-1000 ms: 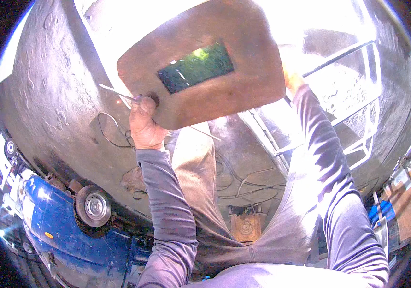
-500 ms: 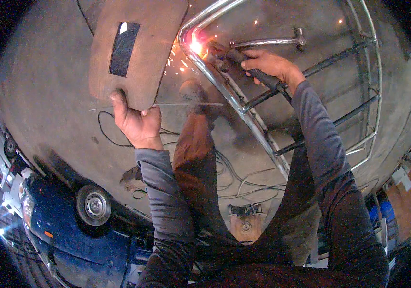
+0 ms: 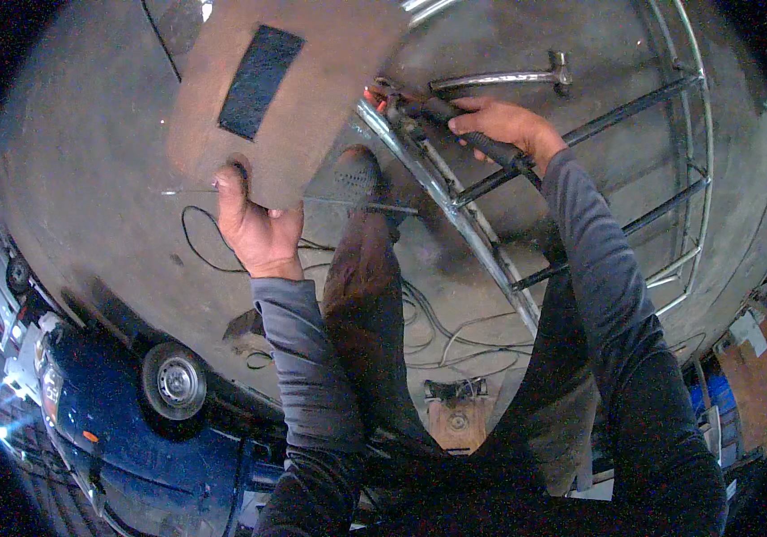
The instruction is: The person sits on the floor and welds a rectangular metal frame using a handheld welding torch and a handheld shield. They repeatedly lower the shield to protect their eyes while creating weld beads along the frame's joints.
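Observation:
My left hand [image 3: 263, 228] grips the lower edge of a brown welding shield [image 3: 316, 85] with a dark rectangular window, thumb in front. A thin metal rod [image 3: 357, 204] runs past behind this hand; whether the fingers hold it, I cannot tell. My right hand [image 3: 509, 130] is closed round a black welding torch [image 3: 486, 145], whose cable leads back under the wrist. The torch's head is beside the upper left part of a shiny tubular metal frame [image 3: 473, 228], where a small spot glows red. The shield hides the frame's corner.
A hammer [image 3: 500, 79] lies on the concrete floor [image 3: 106, 179] beyond my right hand. Dark crossbars span the frame on the right. Cables [image 3: 455, 340] coil on the floor between my legs. A blue car [image 3: 142, 456] stands at the lower left.
The bright arc and flying sparks are gone, leaving a dull red glow. The shield has tilted and shifted right, over the frame's corner. My right hand has hardly moved.

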`<state>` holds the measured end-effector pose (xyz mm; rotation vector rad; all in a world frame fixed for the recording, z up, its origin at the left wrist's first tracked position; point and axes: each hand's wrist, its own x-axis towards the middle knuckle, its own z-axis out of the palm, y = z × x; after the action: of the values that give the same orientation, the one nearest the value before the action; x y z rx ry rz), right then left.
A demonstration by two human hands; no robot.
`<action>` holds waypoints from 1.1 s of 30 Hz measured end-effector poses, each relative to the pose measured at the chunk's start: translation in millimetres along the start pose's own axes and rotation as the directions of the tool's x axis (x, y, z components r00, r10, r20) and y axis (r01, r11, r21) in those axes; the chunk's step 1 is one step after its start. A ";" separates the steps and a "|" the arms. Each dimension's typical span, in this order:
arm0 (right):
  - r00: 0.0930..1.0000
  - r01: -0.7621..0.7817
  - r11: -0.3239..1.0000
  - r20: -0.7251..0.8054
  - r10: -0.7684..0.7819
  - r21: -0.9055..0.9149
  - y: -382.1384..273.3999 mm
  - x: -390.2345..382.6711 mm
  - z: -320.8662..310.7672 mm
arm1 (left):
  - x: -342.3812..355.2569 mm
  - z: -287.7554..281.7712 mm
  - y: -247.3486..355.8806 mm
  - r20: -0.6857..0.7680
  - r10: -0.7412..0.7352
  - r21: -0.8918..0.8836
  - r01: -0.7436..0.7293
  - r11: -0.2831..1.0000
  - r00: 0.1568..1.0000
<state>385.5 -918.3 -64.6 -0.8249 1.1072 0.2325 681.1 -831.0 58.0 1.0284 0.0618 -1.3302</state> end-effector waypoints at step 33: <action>0.998 0.070 0.980 -0.008 -0.070 0.185 17.8 -15.7 4.4 | -16.0 11.2 -14.2 0.170 -0.175 0.183 0.144 0.973 0.970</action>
<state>371.6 -899.5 -58.7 -0.6960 1.0812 0.0680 659.1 -824.4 65.5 1.0549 -0.1128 -1.5950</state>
